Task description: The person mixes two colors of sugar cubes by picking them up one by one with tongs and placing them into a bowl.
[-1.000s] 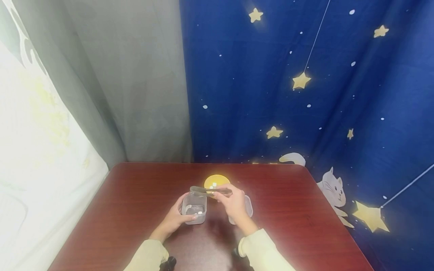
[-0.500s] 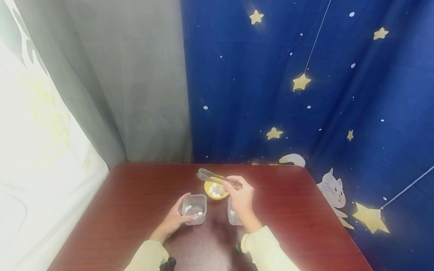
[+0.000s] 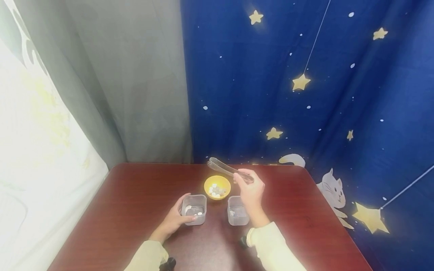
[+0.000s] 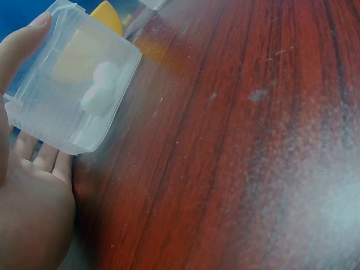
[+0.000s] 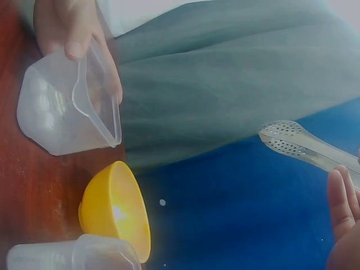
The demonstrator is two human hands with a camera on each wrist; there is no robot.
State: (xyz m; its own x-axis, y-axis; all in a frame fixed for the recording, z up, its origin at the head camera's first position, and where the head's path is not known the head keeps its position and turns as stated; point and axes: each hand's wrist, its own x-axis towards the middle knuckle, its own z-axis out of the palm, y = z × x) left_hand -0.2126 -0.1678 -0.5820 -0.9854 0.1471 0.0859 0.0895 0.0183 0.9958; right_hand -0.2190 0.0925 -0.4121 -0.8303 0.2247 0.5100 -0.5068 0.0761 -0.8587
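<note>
My left hand (image 3: 174, 219) grips a clear plastic container (image 3: 194, 222) by its left side, thumb across the near side and fingers around the far side. A few small white pieces (image 4: 99, 97) lie in its bottom. In my right hand (image 3: 252, 190) is a pair of metal tongs (image 3: 225, 169), raised above the table. Their perforated tips (image 5: 286, 138) have nothing visible between them. Below the tongs stands a yellow bowl (image 3: 217, 178) with several white cube-like pieces (image 3: 216, 191) in it. A second clear container (image 3: 238, 221) stands under my right forearm, with a whitish piece inside.
The dark red wooden table (image 3: 135, 199) extends around the containers. A grey curtain (image 3: 135, 86) and a blue star-patterned curtain (image 3: 251, 94) hang behind its far edge. White fabric (image 3: 40, 158) hangs at the left.
My right hand has lifted the tongs from over the left container, up and to the right past the bowl. The bowl and right container are now uncovered. The left hand keeps its hold.
</note>
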